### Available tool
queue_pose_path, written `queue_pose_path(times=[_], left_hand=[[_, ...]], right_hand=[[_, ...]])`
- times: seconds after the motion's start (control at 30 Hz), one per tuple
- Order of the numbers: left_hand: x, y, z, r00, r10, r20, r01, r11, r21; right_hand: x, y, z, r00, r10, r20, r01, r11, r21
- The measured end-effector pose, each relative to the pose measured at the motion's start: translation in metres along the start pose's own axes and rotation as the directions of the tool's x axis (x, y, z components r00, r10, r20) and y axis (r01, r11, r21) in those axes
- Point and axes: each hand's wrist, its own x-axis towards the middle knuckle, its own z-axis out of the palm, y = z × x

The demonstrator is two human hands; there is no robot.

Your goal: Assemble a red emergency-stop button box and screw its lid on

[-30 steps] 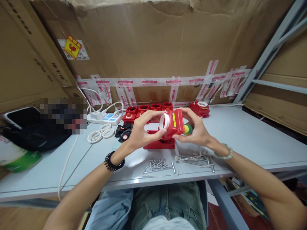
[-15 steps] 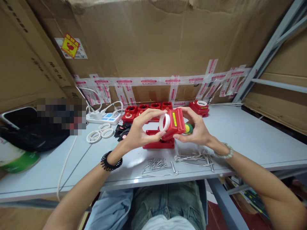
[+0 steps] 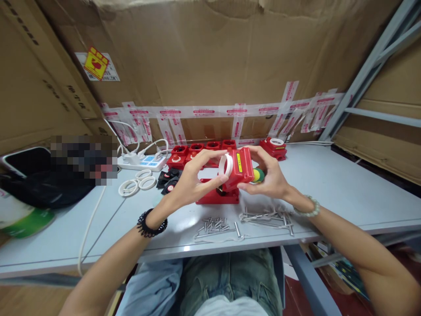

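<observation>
Barely shifted since the earlier frames, left hand [image 3: 190, 182] pinched the white ring [image 3: 226, 165] onto the red box [image 3: 239, 168], right hand [image 3: 268, 175] closed around the box's 3 o'clock end to steady it above the table [image 3: 329, 188], screws [image 3: 215, 226] at 6 o'clock.

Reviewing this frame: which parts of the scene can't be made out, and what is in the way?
Head view only.
- Back of the red plastic switch box: hidden behind the right hand.
- Green and yellow knob: mostly covered by that hand's fingers.
- Flat red base on the grey table: partly behind the left hand.
- Pixelated patch: blurred out.
- Loose metal screws: too small to count.
</observation>
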Motion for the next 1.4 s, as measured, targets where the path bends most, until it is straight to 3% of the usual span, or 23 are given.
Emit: queue_pose_path(times=[0.23, 0.43, 0.63, 0.83, 1.07, 1.27, 1.4], left_hand=[[0.0024, 0.0035, -0.0073, 0.985, 0.147, 0.091, -0.148, 0.989, 0.011], [0.0007, 0.0013, -0.0047, 0.999, 0.002, 0.039, -0.002, 1.000, 0.016], [0.0019, 0.0032, -0.0085, 0.985, 0.134, 0.109, -0.142, 0.987, 0.071], [0.0009, -0.0018, -0.0027, 0.998, 0.023, 0.050, -0.028, 0.995, 0.100], [0.0010, 0.0022, -0.0060, 0.965, 0.239, 0.103, -0.257, 0.941, 0.222], [0.0005, -0.0020, -0.0027, 0.997, 0.057, 0.047, -0.060, 0.997, 0.056], [-0.0010, 0.0002, -0.0014, 0.991, 0.124, 0.054, -0.130, 0.984, 0.125]], right_hand=[[-0.0004, 0.0017, -0.0013, 1.000, 0.005, 0.008, -0.005, 1.000, -0.009], [-0.0008, 0.0009, -0.0007, 1.000, 0.027, 0.008, -0.027, 1.000, -0.015], [-0.0010, 0.0029, -0.0014, 1.000, 0.023, -0.001, -0.023, 1.000, -0.021], [-0.0010, 0.0012, -0.0017, 1.000, -0.001, 0.009, 0.001, 0.999, -0.039], [-0.0003, 0.0054, -0.0026, 1.000, 0.009, -0.014, -0.010, 0.998, -0.066], [-0.0013, 0.0009, -0.0025, 1.000, 0.009, -0.005, -0.009, 0.999, -0.051], [-0.0006, -0.0029, -0.0022, 0.999, -0.043, -0.010, 0.042, 0.995, -0.092]])
